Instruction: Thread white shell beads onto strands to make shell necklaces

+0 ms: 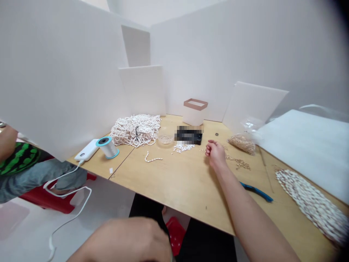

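**While right hand (216, 153) hangs closed, loose tan beads (238, 164) lie just beside it**

Right hand sits curled shut just above the tabletop (174, 189), nothing visible in its grip. Loose tan beads lie close on its right; a pile of white shell beads (183, 147) lies near on its left. Left hand (128, 240) is low, past the tabletop's near edge, fingers curled; whether that grip holds anything cannot be told. Blue-handled pliers (256, 191) lie further right.

spool of clear thread (107, 147) | white power bank (85, 150) | blue-handled pliers (256, 191) | glass dish (165, 139) | red stool (176, 234)
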### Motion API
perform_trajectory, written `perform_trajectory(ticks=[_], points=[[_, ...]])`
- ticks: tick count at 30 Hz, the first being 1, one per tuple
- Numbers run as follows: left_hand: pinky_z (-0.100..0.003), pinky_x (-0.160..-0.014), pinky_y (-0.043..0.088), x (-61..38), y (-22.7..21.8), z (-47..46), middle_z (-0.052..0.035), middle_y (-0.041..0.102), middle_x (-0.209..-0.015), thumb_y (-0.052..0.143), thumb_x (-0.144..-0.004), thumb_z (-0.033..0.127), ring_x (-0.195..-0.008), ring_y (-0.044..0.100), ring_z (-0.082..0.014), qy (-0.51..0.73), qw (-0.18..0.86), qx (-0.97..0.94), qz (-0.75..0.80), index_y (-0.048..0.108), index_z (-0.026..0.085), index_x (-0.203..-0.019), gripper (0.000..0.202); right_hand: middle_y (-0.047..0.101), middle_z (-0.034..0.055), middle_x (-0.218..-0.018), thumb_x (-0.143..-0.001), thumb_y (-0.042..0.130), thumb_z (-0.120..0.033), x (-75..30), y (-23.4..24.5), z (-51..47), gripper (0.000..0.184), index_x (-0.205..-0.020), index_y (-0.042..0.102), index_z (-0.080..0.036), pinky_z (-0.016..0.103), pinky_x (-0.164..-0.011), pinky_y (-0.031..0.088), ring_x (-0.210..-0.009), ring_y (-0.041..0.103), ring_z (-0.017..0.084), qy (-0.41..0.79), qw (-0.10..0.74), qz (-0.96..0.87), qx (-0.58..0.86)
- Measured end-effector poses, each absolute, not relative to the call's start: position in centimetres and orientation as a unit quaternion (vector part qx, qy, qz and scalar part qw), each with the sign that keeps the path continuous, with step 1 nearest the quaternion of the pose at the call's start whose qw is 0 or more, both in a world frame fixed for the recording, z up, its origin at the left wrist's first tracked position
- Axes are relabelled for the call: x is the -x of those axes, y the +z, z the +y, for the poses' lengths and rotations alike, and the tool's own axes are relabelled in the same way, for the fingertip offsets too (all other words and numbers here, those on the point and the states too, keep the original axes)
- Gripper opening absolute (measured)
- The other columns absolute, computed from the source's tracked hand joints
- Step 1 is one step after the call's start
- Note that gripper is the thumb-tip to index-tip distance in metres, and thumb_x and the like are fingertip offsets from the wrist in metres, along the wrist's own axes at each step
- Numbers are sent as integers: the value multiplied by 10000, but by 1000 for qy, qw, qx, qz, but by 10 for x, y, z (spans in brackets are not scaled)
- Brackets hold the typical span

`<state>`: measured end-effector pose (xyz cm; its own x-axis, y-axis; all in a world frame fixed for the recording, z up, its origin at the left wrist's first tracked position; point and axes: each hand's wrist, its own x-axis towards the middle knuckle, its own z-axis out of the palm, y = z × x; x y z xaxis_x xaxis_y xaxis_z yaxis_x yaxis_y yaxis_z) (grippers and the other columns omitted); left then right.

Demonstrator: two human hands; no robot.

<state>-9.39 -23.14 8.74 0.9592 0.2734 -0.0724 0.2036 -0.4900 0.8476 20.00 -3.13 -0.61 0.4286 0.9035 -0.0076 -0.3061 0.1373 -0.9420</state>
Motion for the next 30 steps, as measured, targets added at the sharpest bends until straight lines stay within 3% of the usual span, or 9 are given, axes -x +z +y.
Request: perform_trajectory(ticks=[2, 5, 9, 11, 17, 20, 24, 26, 30], points=[[-307, -838, 490, 97, 89, -209, -69, 709, -1043, 575, -869, 387, -985, 653, -209, 55, 463, -852, 237, 651, 343, -1169, 313, 476, -90, -527, -648, 602, -195, -197, -9, -32, 226, -856, 516, -217, 189, -368, 286, -419, 410, 83, 394, 695, -316, 511], [-280, -806, 459, 92, 81, -153, -48, 707, -971, 555, -886, 359, -905, 638, -182, 128, 383, -843, 355, 690, 260, -1000, 202, 526, -80, -553, -668, 578, -184, -196, -10, -33, 239, -898, 525, -218, 197, -413, 353, -463, 467, 96, 343, 700, -341, 525], [-262, -638, 406, 69, 61, -70, -40, 659, -728, 515, -887, 343, -673, 578, -162, 204, 274, -820, 460, 672, 175, -817, 240, 553, -71, -571, -700, 572, -216, -198, -8, -33, 224, -920, 530, -210, 215, -439, 392, -464, 488, 103, 322, 694, -365, 530], [-264, -630, 389, 58, 55, -38, -43, 643, -693, 543, -858, 322, -651, 557, -164, 228, 210, -811, 496, 671, 160, -780, 221, 552, -70, -570, -717, 566, -230, -200, -6, -33, 219, -932, 531, -209, 215, -431, 383, -452, 483, 103, 308, 692, -371, 537], [-263, -719, 423, 60, 63, 30, -72, 696, -806, 535, -849, 277, -749, 606, -179, 283, 123, -795, 522, 692, 156, -898, 204, 658, -9, -670, -762, 591, -267, -200, -1, -36, 232, -975, 533, -196, 226, -482, 419, -493, 518, 108, 282, 677, -397, 552], [-268, -764, 430, 64, 66, 64, -99, 714, -914, 580, -794, 206, -825, 621, -194, 159, 123, -803, 561, 702, 140, -907, 179, 698, 28, -733, -784, 610, -306, -195, -2, -38, 256, -1001, 543, -187, 262, -565, 487, -561, 592, 132, 293, 668, -408, 549], [-281, -735, 424, 55, 54, 102, -82, 703, -754, 713, -576, 110, -764, 612, -221, 65, 155, -799, 577, 711, 140, -729, 157, 709, 28, -744, -789, 636, -325, -189, -5, -41, 268, -1008, 559, -191, 270, -591, 507, -588, 626, 143, 299, 657, -425, 546], [-289, -763, 419, 48, 43, 114, -75, 685, -687, 706, -548, 110, -796, 607, -238, 42, 163, -795, 583, 699, 150, -665, 124, 710, 21, -735, -792, 640, -320, -187, -5, -42, 266, -1014, 563, -196, 265, -589, 507, -580, 625, 139, 298, 651, -434, 547], [-334, -820, 401, 41, 25, 126, -139, 678, -699, 668, -530, 104, -888, 598, -300, 37, 186, -791, 581, 682, 128, -609, 84, 712, 20, -729, -791, 646, -312, -186, -4, -44, 267, -1018, 562, -197, 256, -579, 506, -570, 621, 135, 297, 651, -438, 545]])
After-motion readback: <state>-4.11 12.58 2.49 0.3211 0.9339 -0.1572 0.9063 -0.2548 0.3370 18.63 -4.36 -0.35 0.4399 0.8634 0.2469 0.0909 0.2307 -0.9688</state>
